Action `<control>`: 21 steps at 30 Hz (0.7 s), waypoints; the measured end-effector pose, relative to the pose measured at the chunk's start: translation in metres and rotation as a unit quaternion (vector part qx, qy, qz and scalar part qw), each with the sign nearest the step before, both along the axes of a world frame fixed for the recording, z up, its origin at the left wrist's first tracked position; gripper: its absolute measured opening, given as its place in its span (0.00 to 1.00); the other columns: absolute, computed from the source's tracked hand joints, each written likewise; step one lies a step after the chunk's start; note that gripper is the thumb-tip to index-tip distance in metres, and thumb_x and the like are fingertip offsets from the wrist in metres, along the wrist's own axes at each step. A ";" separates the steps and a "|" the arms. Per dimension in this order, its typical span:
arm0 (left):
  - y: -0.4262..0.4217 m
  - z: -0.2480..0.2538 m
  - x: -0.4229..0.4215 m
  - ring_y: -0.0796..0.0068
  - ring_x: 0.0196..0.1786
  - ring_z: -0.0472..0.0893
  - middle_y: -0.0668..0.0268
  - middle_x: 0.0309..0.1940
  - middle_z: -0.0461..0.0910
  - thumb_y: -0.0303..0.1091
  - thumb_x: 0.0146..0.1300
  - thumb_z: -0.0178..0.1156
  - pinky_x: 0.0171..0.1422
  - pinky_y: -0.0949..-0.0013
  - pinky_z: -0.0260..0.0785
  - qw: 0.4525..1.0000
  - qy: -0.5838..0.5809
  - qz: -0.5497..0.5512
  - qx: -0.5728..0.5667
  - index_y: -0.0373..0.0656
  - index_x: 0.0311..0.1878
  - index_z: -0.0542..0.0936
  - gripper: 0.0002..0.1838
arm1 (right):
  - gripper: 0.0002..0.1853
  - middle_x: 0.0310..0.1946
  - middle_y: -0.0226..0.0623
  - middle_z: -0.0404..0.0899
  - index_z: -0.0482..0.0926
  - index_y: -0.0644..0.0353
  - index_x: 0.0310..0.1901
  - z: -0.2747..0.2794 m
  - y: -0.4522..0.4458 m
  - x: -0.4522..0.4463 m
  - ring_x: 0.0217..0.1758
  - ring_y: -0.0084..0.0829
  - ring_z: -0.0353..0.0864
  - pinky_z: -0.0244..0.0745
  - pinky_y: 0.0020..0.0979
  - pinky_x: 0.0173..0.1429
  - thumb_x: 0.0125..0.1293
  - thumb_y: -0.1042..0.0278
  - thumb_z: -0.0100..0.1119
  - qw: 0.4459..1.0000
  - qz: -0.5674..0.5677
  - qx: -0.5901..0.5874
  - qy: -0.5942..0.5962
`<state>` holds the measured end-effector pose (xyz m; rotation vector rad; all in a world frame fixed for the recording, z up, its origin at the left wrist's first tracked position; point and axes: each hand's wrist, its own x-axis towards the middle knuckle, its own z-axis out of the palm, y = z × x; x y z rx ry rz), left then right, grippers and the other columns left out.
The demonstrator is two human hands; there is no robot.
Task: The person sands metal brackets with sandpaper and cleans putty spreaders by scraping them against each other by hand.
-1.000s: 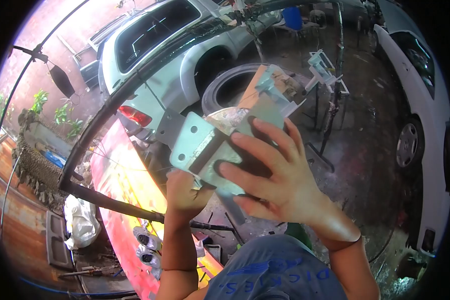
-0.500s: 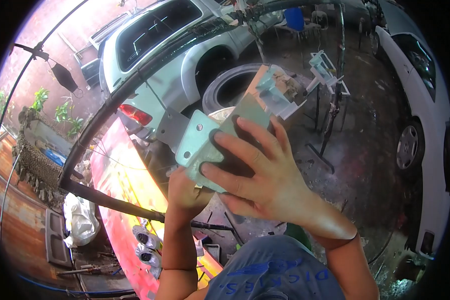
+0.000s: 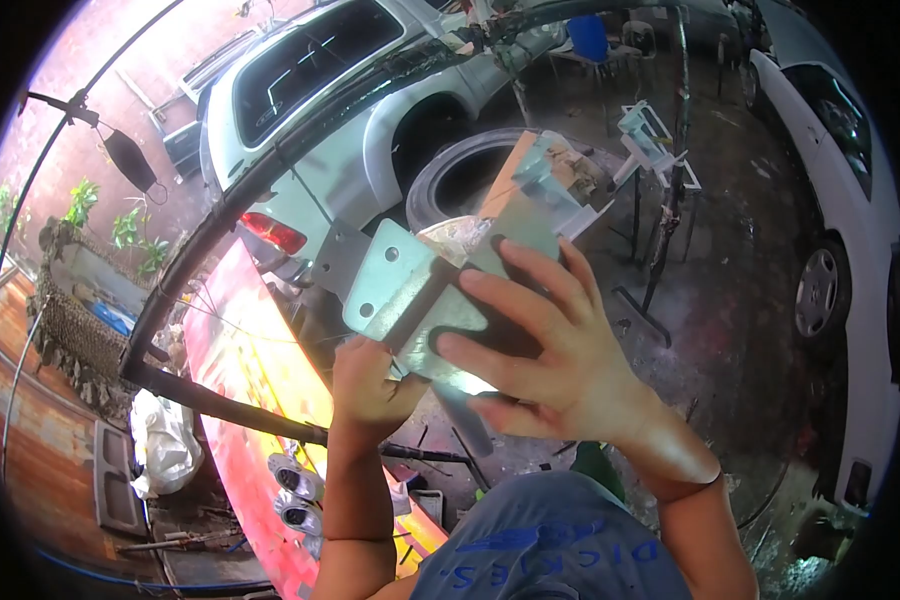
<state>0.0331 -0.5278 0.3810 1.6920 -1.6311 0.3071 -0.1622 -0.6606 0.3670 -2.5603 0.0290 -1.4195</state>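
A pale grey-green metal bracket [image 3: 377,275], with two round holes in its near flange, is held up in front of my body. My left hand [image 3: 370,388] is closed on its lower left edge, with part of the fingers hidden. Across the bracket's flat face lies my right hand [image 3: 560,355], its fingers spread and tips touching the surface. Dark patches show between and beside those fingers; whether a thin sheet or pad is under them, I cannot make out. Just behind is a grey plate [image 3: 337,255] with a small hole.
A black pipe frame [image 3: 225,408] runs round the work spot. Beyond it are a silver vehicle [image 3: 375,150], a tire [image 3: 425,195] and white brackets on a stand [image 3: 642,140]. A red and yellow panel [image 3: 255,370] lies at left; a white car [image 3: 810,140] is at right.
My right hand moved up and to the left across the bracket, then back down and right. The bracket tilted slightly and returned. My left hand kept its hold.
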 end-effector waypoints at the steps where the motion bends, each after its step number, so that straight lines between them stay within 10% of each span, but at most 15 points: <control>1: -0.001 0.000 -0.001 0.49 0.39 0.85 0.57 0.37 0.87 0.31 0.49 0.70 0.44 0.57 0.76 1.000 0.003 0.000 0.002 0.44 0.47 0.85 0.19 | 0.30 0.71 0.35 0.67 0.80 0.35 0.60 0.003 0.003 0.001 0.74 0.51 0.63 0.52 0.67 0.71 0.52 0.49 0.72 1.000 0.000 -0.002 0.001; 21: -0.001 -0.004 0.002 0.52 0.47 0.87 0.56 0.44 0.87 0.31 0.51 0.73 0.51 0.59 0.77 1.000 0.004 -0.004 0.002 0.42 0.50 0.86 0.21 | 0.29 0.71 0.36 0.67 0.81 0.35 0.57 -0.008 0.006 0.008 0.74 0.50 0.62 0.55 0.65 0.70 0.49 0.50 0.73 0.999 -0.008 0.002 0.037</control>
